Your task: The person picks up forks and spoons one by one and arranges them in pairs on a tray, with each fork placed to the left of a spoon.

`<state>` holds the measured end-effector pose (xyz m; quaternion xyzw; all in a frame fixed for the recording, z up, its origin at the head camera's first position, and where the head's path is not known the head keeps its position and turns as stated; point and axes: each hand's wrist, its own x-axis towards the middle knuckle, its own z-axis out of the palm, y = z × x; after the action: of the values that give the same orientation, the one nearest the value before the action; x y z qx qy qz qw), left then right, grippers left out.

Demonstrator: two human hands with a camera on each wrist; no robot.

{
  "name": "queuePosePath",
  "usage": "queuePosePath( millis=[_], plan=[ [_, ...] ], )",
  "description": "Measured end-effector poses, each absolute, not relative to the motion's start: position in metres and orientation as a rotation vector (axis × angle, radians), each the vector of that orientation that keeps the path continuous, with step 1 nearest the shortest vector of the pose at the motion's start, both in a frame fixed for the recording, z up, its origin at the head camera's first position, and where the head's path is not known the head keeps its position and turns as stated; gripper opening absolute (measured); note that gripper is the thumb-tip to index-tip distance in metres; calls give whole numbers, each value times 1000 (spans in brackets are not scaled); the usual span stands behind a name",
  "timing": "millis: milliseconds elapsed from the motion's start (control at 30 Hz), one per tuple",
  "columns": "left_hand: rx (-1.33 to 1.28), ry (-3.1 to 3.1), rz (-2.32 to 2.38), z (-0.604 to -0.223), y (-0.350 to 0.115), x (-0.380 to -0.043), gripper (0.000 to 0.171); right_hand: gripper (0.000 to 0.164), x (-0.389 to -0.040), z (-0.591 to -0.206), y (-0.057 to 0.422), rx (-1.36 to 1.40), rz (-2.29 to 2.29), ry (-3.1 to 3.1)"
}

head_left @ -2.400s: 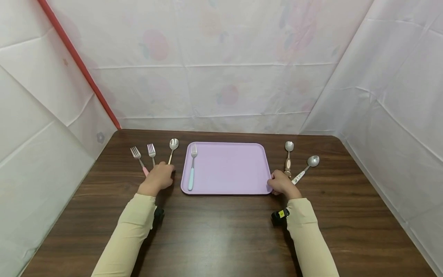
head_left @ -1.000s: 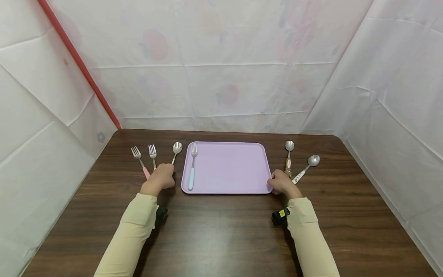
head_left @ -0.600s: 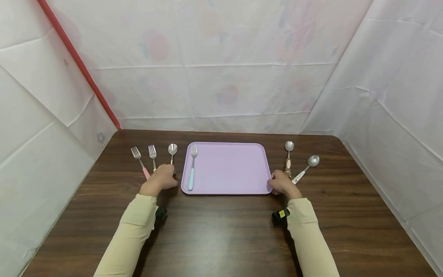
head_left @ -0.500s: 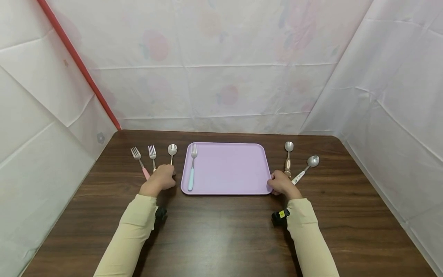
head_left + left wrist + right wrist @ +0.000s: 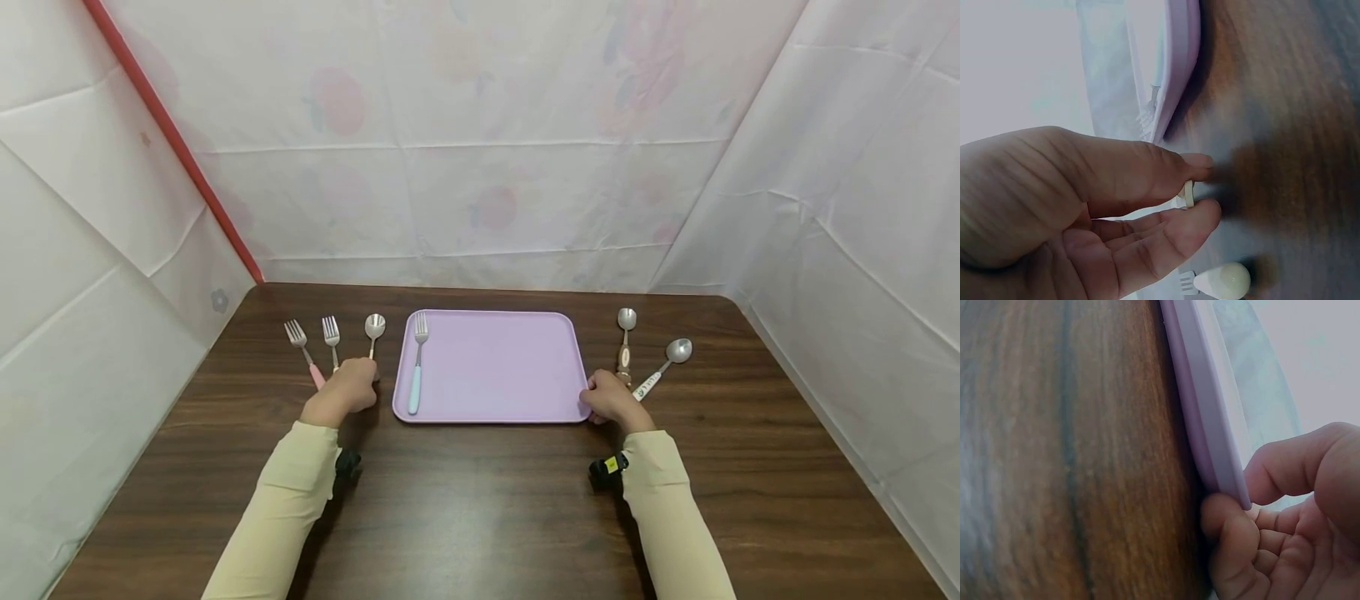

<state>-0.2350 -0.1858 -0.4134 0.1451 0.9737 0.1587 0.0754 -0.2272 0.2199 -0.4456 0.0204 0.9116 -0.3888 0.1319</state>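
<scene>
My left hand (image 5: 343, 390) pinches the cream handle of a spoon (image 5: 375, 327) left of the tray. In the left wrist view the handle's end (image 5: 1189, 194) shows between thumb and finger; the bowl is out of sight there. Beside that hand lie a fork with a cream handle (image 5: 1225, 281) and a pink-handled fork (image 5: 315, 372). My right hand (image 5: 613, 397) grips the right edge of the lilac tray (image 5: 495, 367) near its front corner, thumb above and a finger beneath. On the tray's left side rests a fork with a light blue handle (image 5: 415, 389).
Right of the tray lie a spoon with a brown handle (image 5: 624, 358) and a spoon with a white patterned handle (image 5: 648, 384), close to the right hand. White sheeting (image 5: 480, 200) borders the dark wooden table (image 5: 480, 500) at the back and sides.
The spoon in my left hand has shifted slightly toward the tray; its bowl swung right, then back left to stand nearly straight. My right hand and the tray stay put.
</scene>
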Motion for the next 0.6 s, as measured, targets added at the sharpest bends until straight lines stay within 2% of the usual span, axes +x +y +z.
queuePosePath(
  millis=[300,500,600],
  plan=[
    [430,2941,467,-404,-183,-235,11,7,-228,-447,222,58,-1134,2630],
    [403,2898,524,-401,-183,-234,9,3,-226,-445,220,44,-1128,2638],
    [408,2896,560,-403,-184,-234,14,3,-226,-443,219,52,-1126,2637]
  ],
)
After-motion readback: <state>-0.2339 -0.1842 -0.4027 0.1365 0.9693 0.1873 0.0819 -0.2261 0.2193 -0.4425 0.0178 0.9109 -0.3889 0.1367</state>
